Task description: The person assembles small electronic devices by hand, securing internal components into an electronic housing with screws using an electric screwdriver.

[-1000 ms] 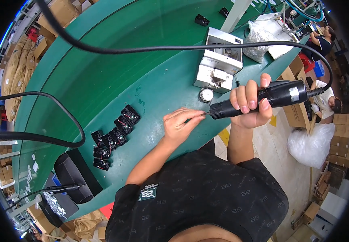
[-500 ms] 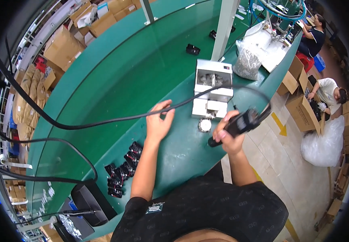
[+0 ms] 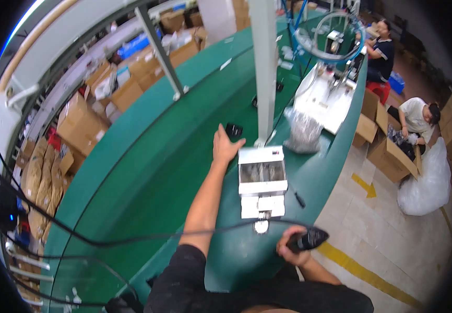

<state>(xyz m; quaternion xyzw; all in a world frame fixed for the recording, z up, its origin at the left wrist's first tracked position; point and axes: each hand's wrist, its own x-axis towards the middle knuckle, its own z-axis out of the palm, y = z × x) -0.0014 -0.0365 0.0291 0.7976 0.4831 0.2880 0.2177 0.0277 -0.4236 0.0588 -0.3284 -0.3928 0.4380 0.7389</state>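
My left hand [image 3: 225,146] is stretched out over the green belt, thumb and fingers spread around a small black part [image 3: 234,130]. I cannot tell whether they touch it. My right hand [image 3: 292,247] is wrapped round a black corded electric screwdriver [image 3: 309,239], held low by the bench's near edge. Between the two hands stands a silver screw feeder [image 3: 261,188], with a see-through window over its metal insides and a round pale disc [image 3: 261,227] at its front. A thin dark hand tool [image 3: 300,200] lies just right of the feeder.
The black cable [image 3: 147,237] sags across the view in front of my left arm. A grey post [image 3: 264,68] rises behind the feeder, beside a clear bag of small parts [image 3: 304,133]. Two people sit at the right, one by an open carton [image 3: 393,159].
My left hand has reached forward to the black part on the belt. My right hand has drawn back with the electric screwdriver. The view has shifted, and the near-left black parts have left it.
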